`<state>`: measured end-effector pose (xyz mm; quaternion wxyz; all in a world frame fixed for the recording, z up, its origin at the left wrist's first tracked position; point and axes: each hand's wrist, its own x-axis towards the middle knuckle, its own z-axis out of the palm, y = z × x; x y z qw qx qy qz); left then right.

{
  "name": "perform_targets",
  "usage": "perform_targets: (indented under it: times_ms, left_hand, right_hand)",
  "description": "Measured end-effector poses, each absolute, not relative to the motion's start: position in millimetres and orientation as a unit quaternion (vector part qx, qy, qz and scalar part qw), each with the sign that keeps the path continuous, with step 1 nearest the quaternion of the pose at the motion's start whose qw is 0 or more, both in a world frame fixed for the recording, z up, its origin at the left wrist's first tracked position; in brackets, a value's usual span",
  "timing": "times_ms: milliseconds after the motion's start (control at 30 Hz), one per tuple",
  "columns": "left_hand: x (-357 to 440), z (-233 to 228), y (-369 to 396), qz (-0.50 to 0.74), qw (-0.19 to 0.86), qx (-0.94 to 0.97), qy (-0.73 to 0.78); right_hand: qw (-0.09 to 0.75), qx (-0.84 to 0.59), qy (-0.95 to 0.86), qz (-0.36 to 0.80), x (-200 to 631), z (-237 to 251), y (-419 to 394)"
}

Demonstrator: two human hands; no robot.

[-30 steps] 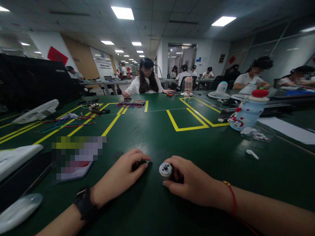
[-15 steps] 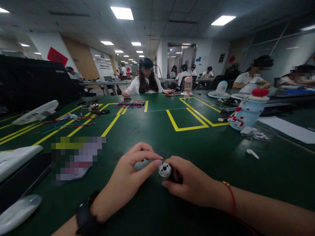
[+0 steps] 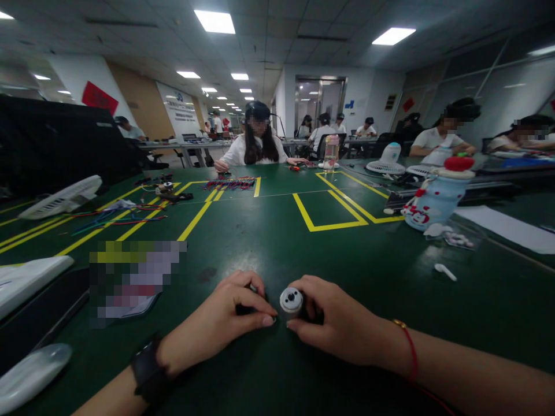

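Note:
A small motor [image 3: 291,300] stands at the middle front of the table, its round silver end face up, with a dark centre and small dark holes. My right hand [image 3: 333,318] is wrapped round its dark body from the right, hiding much of it. Just left of the motor and apart from it, my left hand [image 3: 234,306] is closed in a pinch low over the table. A tiny shiny speck shows at its fingertips, too small to name.
On the green table [image 3: 243,231], loose wires [image 3: 125,219] and a white fan [image 3: 63,196] lie left. A white mouse [image 3: 34,375] sits front left. To the right are a blue bottle [image 3: 437,196] and a white earbud [image 3: 446,271]. A co-worker [image 3: 260,138] sits opposite.
My left hand has moved down and left, away from the motor's top edge, and remains pinched. My right hand and the motor have hardly moved.

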<state>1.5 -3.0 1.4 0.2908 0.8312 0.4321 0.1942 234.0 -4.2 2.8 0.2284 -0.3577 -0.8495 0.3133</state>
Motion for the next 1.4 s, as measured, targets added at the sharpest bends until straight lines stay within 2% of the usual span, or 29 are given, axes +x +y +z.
perform_targets:
  times_ms: [433,967,1200,1400]
  left_hand:
    - [-38,-1,24,0.239,0.243,0.777,0.528]
    - [-31,5,15,0.21,0.252,0.81,0.487]
    - [-14,14,-3,0.151,0.272,0.835,0.454]
    - [3,11,-9,0.208,0.305,0.817,0.443]
  right_hand:
    - [0.219,-0.362,-0.845,0.326,237,6,-6]
    - [0.219,-0.362,-0.847,0.322,236,6,-6]
    - [0.222,-0.355,-0.849,0.323,234,5,-6]
    - [0.225,-0.354,-0.848,0.323,234,4,-5]
